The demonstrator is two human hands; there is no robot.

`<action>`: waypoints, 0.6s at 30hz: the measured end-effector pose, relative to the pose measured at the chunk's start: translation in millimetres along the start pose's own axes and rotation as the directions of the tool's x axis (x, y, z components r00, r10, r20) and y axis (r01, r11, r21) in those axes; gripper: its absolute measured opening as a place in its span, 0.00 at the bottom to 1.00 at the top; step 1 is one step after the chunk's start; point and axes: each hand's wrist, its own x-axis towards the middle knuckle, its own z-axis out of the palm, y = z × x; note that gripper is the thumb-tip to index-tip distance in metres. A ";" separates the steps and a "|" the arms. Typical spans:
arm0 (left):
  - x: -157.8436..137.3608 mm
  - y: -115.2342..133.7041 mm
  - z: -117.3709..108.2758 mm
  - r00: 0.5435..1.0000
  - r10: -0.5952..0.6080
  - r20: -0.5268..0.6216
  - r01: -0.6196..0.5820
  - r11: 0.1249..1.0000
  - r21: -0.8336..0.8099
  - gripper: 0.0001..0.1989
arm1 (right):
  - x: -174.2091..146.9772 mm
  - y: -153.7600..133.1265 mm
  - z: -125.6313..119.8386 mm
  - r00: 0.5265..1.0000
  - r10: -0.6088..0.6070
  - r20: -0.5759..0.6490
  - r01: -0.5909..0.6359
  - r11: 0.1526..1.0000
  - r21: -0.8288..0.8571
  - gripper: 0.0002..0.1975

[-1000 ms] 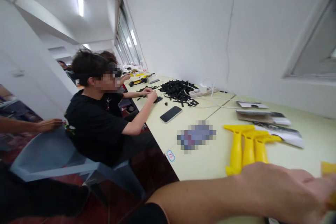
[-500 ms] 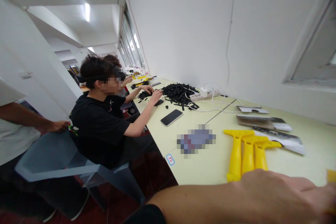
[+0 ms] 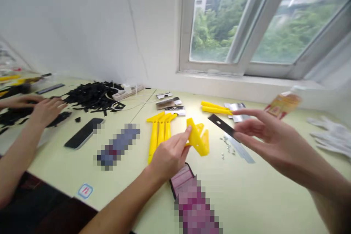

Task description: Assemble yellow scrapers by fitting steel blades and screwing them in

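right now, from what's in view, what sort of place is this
Probably a workshop or small-parts workroom: a heap of black pieces lies on the table, yellow handles lie side by side, and the left hand holds a yellow piece.

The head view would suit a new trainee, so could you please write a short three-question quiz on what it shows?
1. Multiple choice: what does the left hand hold? (a) a white glove (b) a yellow plastic piece (c) a power strip

2. True or false: the heap of black pieces lies to the left of the bottle.

3. Fill in the blank: the slotted black strip is held in the ____ hand.

Key: 1. b; 2. true; 3. right, as the right hand grips one end of it.
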 end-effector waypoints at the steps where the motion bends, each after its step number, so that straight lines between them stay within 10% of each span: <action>1: 0.3 0.2 -1.5 1.000 0.015 -0.007 -0.015 1.000 0.018 0.33 | 2.1 -2.2 5.0 0.999 0.026 0.023 -0.028 0.996 0.085 0.22; 5: -0.1 4.6 -5.2 0.999 0.040 0.009 -0.040 0.998 0.054 0.36 | 14.8 -14.5 32.7 0.990 0.083 0.111 -0.117 0.929 0.350 0.21; 18: -2.6 10.3 2.4 0.998 0.061 0.003 -0.060 0.984 0.168 0.37 | 14.3 9.6 60.4 0.962 0.036 0.272 -0.159 0.881 0.445 0.13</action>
